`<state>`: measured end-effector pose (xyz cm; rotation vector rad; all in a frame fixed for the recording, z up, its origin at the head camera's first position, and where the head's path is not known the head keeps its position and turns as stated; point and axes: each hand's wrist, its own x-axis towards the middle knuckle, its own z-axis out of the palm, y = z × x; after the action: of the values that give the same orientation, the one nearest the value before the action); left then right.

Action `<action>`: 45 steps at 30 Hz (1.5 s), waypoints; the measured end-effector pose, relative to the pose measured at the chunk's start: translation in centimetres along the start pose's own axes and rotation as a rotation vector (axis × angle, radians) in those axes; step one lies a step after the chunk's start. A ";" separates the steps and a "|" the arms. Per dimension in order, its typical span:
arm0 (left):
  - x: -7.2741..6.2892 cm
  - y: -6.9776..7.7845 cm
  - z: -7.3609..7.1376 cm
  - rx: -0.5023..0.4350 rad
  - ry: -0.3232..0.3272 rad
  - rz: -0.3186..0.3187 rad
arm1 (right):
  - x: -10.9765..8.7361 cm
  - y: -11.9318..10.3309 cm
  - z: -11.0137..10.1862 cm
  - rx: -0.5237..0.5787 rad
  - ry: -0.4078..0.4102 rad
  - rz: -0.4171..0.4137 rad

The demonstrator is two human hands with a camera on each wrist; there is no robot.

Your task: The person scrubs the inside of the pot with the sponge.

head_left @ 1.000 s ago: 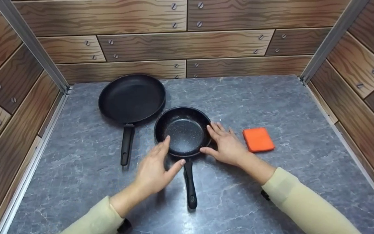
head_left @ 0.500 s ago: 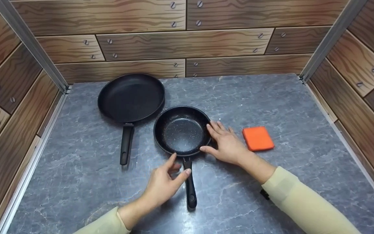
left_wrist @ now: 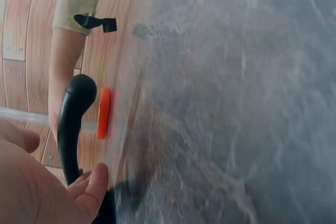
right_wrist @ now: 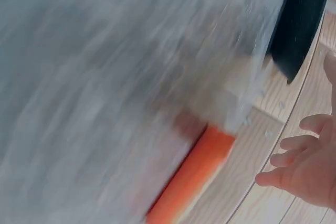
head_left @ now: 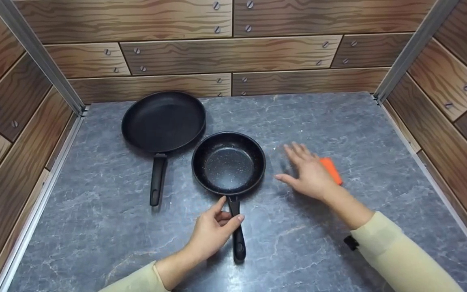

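Observation:
A small black frying pan (head_left: pixel 229 166) with a speckled inside lies upright on the grey table, its handle (head_left: pixel 238 239) towards me. My left hand (head_left: pixel 209 233) is at the handle's upper end, with the thumb reaching over it and the fingers beside it. In the left wrist view a gap shows between thumb and handle (left_wrist: pixel 68 135). Spread and holding nothing, my right hand (head_left: pixel 312 174) hovers to the right of the pan. It partly covers an orange square pad (head_left: pixel 331 171), whose side (right_wrist: pixel 191 177) appears in the right wrist view; its exact kind is unclear.
A larger black frying pan (head_left: pixel 164 121) stands at the back left, its handle also towards me, close to the small pan. Wood-patterned walls (head_left: pixel 233 56) with metal corner posts (head_left: pixel 41 61) enclose the table (head_left: pixel 339 121) at the back and both sides.
My left hand has moved from the small pan's left rim down to its handle. The right hand has let go of the rim and moved right, over part of the orange pad.

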<state>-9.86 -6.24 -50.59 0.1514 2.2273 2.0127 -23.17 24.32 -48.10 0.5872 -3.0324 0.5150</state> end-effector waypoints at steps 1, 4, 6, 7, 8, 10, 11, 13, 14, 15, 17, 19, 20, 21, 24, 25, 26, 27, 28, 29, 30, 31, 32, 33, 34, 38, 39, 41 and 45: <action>0.0 0.0 0.0 -0.012 0.000 -0.013 | -0.2 0.5 -0.2 -0.008 0.006 0.008; 0.0 0.1 0.2 -0.051 -0.005 -0.054 | -0.8 2.3 -0.9 -0.025 0.009 0.030; 0.1 0.1 0.3 -0.073 -0.009 -0.083 | -1.2 3.4 -1.4 -0.016 -0.003 0.038; 0.2 0.1 0.3 -0.084 -0.009 -0.097 | -1.4 4.0 -1.7 -0.006 -0.016 0.046; 0.2 0.1 0.4 -0.093 -0.009 -0.111 | -1.6 4.6 -1.9 0.005 -0.030 0.052; 0.2 0.2 0.5 -0.107 -0.007 -0.134 | -1.9 5.7 -2.3 0.030 -0.058 0.058; 0.2 0.2 0.5 -0.110 -0.004 -0.144 | -2.1 6.2 -2.5 0.040 -0.075 0.060; 0.2 0.2 0.6 -0.125 -0.002 -0.157 | -2.2 7.1 -2.8 0.059 -0.108 0.063; 0.2 0.2 0.6 -0.133 -0.002 -0.163 | -2.3 7.5 -2.9 0.069 -0.126 0.063; 0.3 0.3 0.7 -0.142 -0.001 -0.167 | -2.4 7.8 -3.1 0.077 -0.143 0.060; 0.3 0.2 0.8 -0.161 0.002 -0.173 | -2.5 8.4 -3.3 0.091 -0.174 0.055; 0.3 0.2 0.8 -0.180 0.003 -0.175 | -2.6 9.0 -3.4 0.101 -0.196 0.053; 0.3 0.1 0.8 -0.187 0.003 -0.177 | -2.6 9.2 -3.4 0.103 -0.205 0.051; 0.4 0.1 0.9 -0.196 0.003 -0.177 | -2.6 9.4 -3.4 0.105 -0.212 0.048; 0.4 -0.1 0.8 -0.241 -0.004 -0.187 | -2.7 10.0 -3.2 0.107 -0.230 0.050; 0.4 -0.2 0.8 -0.260 -0.007 -0.193 | -2.7 10.1 -3.1 0.107 -0.237 0.052; 0.4 -0.3 0.8 -0.279 -0.012 -0.199 | -2.7 10.2 -3.1 0.108 -0.242 0.048; 0.4 -0.3 0.8 -0.299 -0.015 -0.204 | -2.7 10.3 -3.0 0.109 -0.246 0.046; 0.4 -0.4 0.8 -0.319 -0.020 -0.212 | -2.7 10.5 -3.0 0.109 -0.251 0.044; 0.4 -0.4 0.8 -0.337 -0.024 -0.219 | -2.7 10.5 -3.0 0.110 -0.255 0.041; 0.4 -0.4 0.8 -0.351 -0.027 -0.227 | -2.7 10.6 -2.9 0.110 -0.257 0.036; 0.4 -0.5 0.8 -0.363 -0.030 -0.234 | -2.7 10.6 -3.0 0.110 -0.259 0.033; 0.4 -0.5 0.8 -0.375 -0.031 -0.241 | -2.7 10.7 -3.0 0.111 -0.258 0.027; 0.4 -0.5 0.9 -0.386 -0.033 -0.247 | -2.7 10.7 -3.0 0.113 -0.259 0.026; 0.4 -0.5 0.9 -0.394 -0.034 -0.254 | -2.7 10.7 -3.1 0.117 -0.259 0.022; 0.3 -0.5 1.0 -0.416 -0.041 -0.267 | -2.5 10.6 -3.3 0.132 -0.280 0.025; 0.4 -0.5 1.0 -0.420 -0.043 -0.270 | -2.5 10.5 -3.4 0.136 -0.290 0.027; 0.4 -0.5 1.0 -0.430 -0.047 -0.274 | -2.4 10.5 -3.6 0.137 -0.307 0.029; 0.4 -0.5 1.0 -0.445 -0.047 -0.281 | -2.2 10.3 -3.7 0.139 -0.310 0.031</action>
<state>-10.08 -5.26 -51.22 -0.1506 1.6112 2.2432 -25.10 35.32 -47.99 0.6859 -3.3203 0.7015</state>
